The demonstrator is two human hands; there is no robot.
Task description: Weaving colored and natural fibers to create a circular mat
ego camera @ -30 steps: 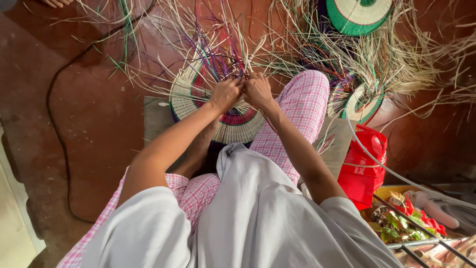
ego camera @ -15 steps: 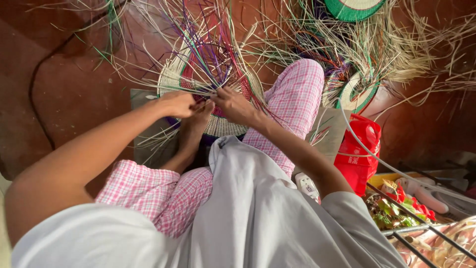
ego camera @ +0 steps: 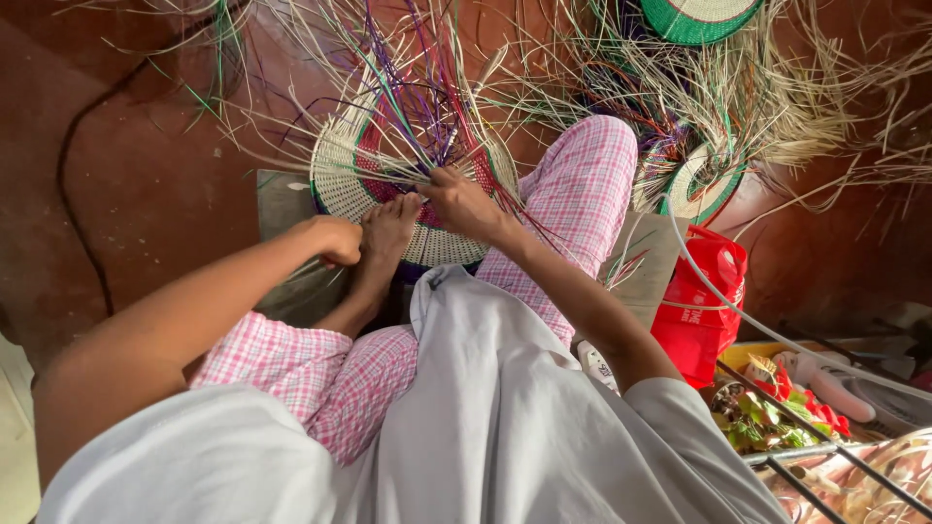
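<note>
Woven round mat [ego camera: 361,175], half-finished, lies on the floor [ego camera: 146,194] in front of the seated person, partly under a bare foot [ego camera: 388,233] that presses its near edge down; its disc is pale straw with a red and green band, and long loose strands [ego camera: 417,87] in purple, green and natural colour fan up and outward from the working edge. Right hand [ego camera: 464,204] rests on the mat's centre, its grip closed on a few of those strands where they leave the weave; left hand [ego camera: 335,240] sits just beside the foot at the mat's near rim, fingers curled into a closed grip, though what it pinches, if anything, is too small to tell.

Judged from its look, the mat should be very light and somewhat springy; the woven part seems stiff enough to keep flat, while the free strands look thin, dry and easily creased or snapped if bent sharply; they would also slip through a loose pinch. Best hold appears to be low on a strand, close to the weave, with the disc pinned by foot or palm so it cannot turn.

Two other woven pieces, a green-rimmed disc [ego camera: 699,15] and a smaller round one [ego camera: 701,184], lie well apart to the right amid more straw; a red bag [ego camera: 701,301] stands near the pink-checked knee [ego camera: 592,165].
</note>
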